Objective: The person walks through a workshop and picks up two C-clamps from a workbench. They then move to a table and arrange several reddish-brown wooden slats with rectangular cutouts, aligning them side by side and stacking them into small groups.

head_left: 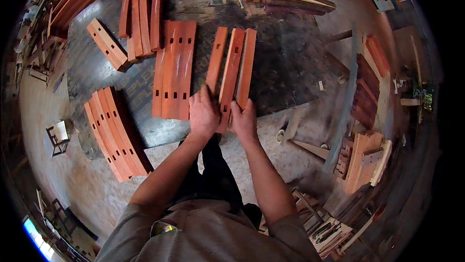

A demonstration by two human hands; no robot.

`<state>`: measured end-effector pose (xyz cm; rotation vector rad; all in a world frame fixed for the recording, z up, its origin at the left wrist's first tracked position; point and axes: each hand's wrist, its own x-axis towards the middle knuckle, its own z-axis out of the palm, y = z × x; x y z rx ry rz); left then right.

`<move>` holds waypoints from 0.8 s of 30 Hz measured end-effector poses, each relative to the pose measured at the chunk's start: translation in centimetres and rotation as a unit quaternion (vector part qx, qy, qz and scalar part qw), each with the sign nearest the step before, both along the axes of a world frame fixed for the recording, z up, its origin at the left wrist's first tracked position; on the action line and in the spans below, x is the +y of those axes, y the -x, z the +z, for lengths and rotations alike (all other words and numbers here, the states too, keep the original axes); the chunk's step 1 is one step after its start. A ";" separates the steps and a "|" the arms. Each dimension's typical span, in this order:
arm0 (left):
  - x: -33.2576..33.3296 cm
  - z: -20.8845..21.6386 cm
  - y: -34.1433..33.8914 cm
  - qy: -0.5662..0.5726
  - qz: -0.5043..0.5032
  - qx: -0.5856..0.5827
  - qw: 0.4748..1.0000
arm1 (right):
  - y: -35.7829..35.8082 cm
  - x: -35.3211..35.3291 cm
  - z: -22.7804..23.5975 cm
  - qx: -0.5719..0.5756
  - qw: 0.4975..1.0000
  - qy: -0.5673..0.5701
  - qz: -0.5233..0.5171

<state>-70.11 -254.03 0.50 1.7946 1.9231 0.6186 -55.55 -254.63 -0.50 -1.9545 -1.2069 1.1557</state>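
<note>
Three reddish wooden slats lie side by side with gaps between them, their near ends close to me at the dark table's edge. My left hand (203,114) is closed on the near end of the left slat (218,56), which has a mortise hole near its far end. My right hand (244,119) grips the near end of the right slat (247,61), thumb on top. Between my hands lies the middle slat (231,68), with a mortise near each end. Just left of my left hand, several mortised boards (174,73) sit edge to edge.
The dark worktable (290,63) also carries another row of mortised boards (116,136) at its near left. A pale pair of slats (106,44) and stacked red slats (140,17) lie farther back. Past the right edge stands a grey-edged bench (346,102) with wood blocks (363,160).
</note>
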 end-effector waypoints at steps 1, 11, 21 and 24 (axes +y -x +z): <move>0.3 1.1 -0.3 -0.027 -0.013 0.013 0.999 | 0.2 0.1 0.7 -0.013 1.000 -0.002 -0.004; -1.3 0.6 -0.6 0.001 0.006 -0.114 0.993 | 0.3 0.2 -0.1 -0.079 0.994 -0.053 0.049; -2.2 3.1 5.3 -0.021 -0.062 0.027 0.997 | 1.5 1.4 1.7 -0.102 0.995 0.000 0.015; -4.0 2.6 8.0 0.005 -0.079 0.143 0.987 | 1.6 1.1 0.8 -0.117 0.993 -0.024 0.018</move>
